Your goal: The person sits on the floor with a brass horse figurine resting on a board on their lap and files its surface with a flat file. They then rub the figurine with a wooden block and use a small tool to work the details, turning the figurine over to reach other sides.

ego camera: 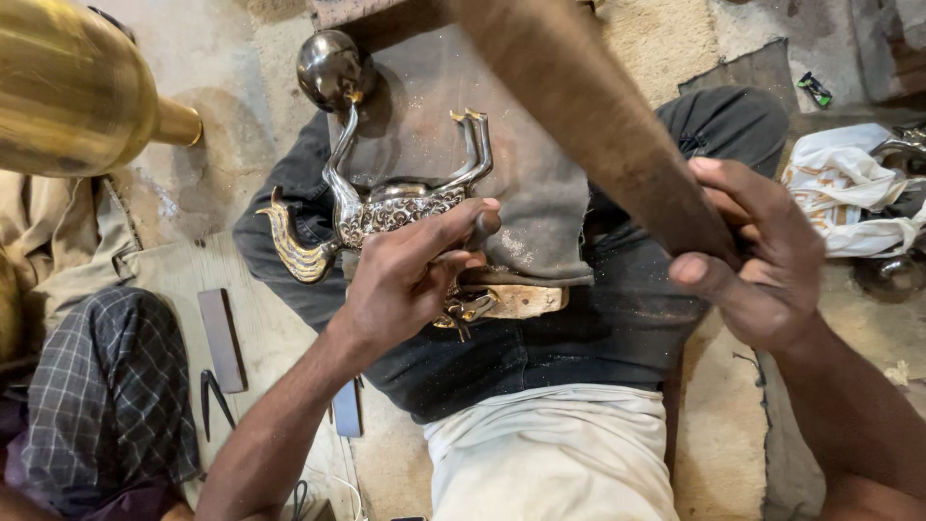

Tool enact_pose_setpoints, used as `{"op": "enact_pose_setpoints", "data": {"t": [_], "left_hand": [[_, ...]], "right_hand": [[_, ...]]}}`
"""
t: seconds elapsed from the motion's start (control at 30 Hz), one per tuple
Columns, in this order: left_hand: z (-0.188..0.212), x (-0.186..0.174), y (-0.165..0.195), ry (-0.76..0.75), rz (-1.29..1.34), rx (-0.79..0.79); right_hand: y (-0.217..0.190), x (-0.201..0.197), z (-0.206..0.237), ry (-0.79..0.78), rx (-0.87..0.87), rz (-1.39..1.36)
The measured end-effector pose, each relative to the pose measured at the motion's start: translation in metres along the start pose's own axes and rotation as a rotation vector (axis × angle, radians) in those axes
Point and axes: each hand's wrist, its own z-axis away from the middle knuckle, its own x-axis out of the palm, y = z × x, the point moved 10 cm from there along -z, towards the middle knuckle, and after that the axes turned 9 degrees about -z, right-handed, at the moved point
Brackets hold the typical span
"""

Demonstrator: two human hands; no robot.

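Hands work over our lap: our left hand (415, 275) pinches a small chisel (479, 230) against the metal bird figurine (386, 207); our right hand (762, 256) grips a wooden mallet (598, 116).

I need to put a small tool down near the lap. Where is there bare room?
Bare floor right of the dark-trousered lap, below the white cloth bundle. Crowded: the pale board on the left with flat bars and pincers, beside the checked-trousered knee.

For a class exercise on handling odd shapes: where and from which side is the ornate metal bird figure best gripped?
Probably at the engraved body, its thickest part, coming from the near side as the left hand does. The thin curved neck, legs and tail stick outward and offer a poorer grip.
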Motion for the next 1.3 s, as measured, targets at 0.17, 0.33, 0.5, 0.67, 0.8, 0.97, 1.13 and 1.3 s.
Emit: {"op": "enact_pose_setpoints", "data": {"t": [0.17,0.33,0.5,0.67,0.8,0.97,1.13,1.3], "left_hand": [[0.000,0.000,-0.004,0.030,-0.095,0.004],[0.003,0.001,-0.007,0.048,-0.078,-0.014],[0.002,-0.001,-0.002,0.041,-0.115,-0.003],[0.001,-0.001,-0.004,0.029,-0.060,-0.036],[0.001,-0.003,0.000,0.042,-0.096,0.012],[0.005,-0.005,-0.003,0.066,-0.176,-0.025],[0.006,-0.008,0.000,0.097,-0.218,-0.016],[0.008,-0.007,-0.003,0.067,-0.153,-0.071]], "right_hand": [[0.009,0.021,-0.009,-0.245,0.042,0.153],[0.005,0.019,-0.013,-0.210,0.055,0.126],[-0.001,0.010,-0.009,-0.171,0.077,0.144],[-0.013,0.015,-0.006,-0.164,-0.082,0.100],[0.009,0.020,-0.011,-0.203,0.118,0.014],[-0.014,0.020,-0.021,-0.211,-0.048,0.192],[-0.020,0.037,-0.020,-0.355,-0.075,0.148],[0.005,0.025,-0.019,-0.246,0.171,0.101]]}}
